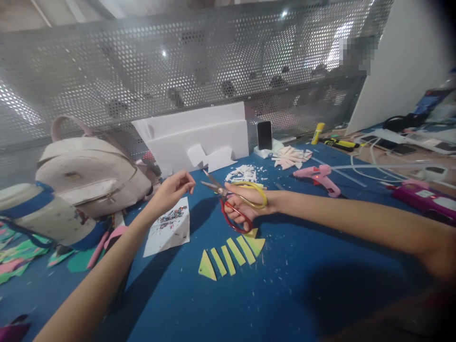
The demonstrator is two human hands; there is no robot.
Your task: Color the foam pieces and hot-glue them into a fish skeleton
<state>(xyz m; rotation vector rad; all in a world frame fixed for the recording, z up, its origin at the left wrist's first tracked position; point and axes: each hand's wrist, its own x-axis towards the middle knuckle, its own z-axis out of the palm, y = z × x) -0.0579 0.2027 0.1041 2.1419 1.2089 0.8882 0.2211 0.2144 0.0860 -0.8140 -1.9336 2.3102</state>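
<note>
My right hand point(245, 202) grips a pair of scissors point(221, 191) with one red and one yellow handle loop. Their blades are spread and point left, towards my left hand point(175, 190). That hand hovers above a white paper sheet point(180, 233) scattered with small colourful bits. Its fingers are curled together; whatever may be between them is hidden. Below the scissors, yellow-green strips point(228, 260) lie in a row between a pointed end piece point(206, 267) and a tail-like piece point(254, 243), in a fish shape. Behind my right hand is a heap of white scraps point(245, 174).
A pink glue gun point(322, 178) lies at right, near a purple tool point(423, 198). A phone point(264, 135) stands at the back beside folded white boards point(199, 133) and pale strips point(290, 156). At left are a backpack point(89, 166) and a large bottle point(53, 216).
</note>
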